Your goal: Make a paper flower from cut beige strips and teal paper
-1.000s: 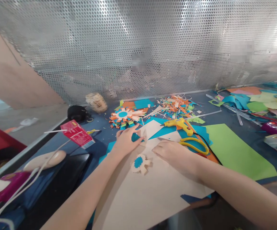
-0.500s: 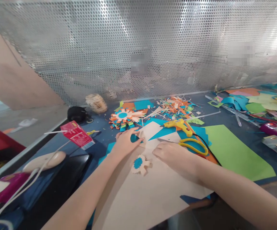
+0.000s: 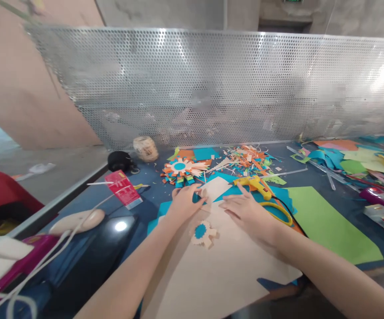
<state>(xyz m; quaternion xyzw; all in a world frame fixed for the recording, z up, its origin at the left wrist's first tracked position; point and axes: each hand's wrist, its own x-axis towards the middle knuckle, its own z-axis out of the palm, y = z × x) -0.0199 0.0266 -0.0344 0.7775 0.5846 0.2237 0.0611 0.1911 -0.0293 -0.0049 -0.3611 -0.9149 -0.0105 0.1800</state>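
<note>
My left hand (image 3: 185, 204) is curled at the far end of a large peach paper sheet (image 3: 208, 274), thumb and fingers around a small pale peach paper piece (image 3: 204, 194) that is partly hidden. To its right, my right hand (image 3: 249, 216) hovers low over the sheet with fingers spread, holding nothing. Between my forearms a small peach paper flower with a blue centre (image 3: 200, 231) lies on the sheet. Just beyond my right hand are a yellow glue gun (image 3: 256, 185) and yellow-handled scissors (image 3: 283, 212). A larger fringed orange and blue paper flower (image 3: 180, 168) sits behind my left hand.
A heap of paper scraps (image 3: 246, 156) lies before the perforated metal screen (image 3: 192, 88). Green paper (image 3: 331, 226) is at right. On the left are a red box (image 3: 122, 188), a black phone-like slab (image 3: 92, 261) and white cables (image 3: 45, 261). Glue sticks (image 3: 331, 177) lie far right.
My right hand has lifted off the paper and its fingers have spread. The left hand keeps its place by the small piece. The camera has tilted up, showing the screen's top edge.
</note>
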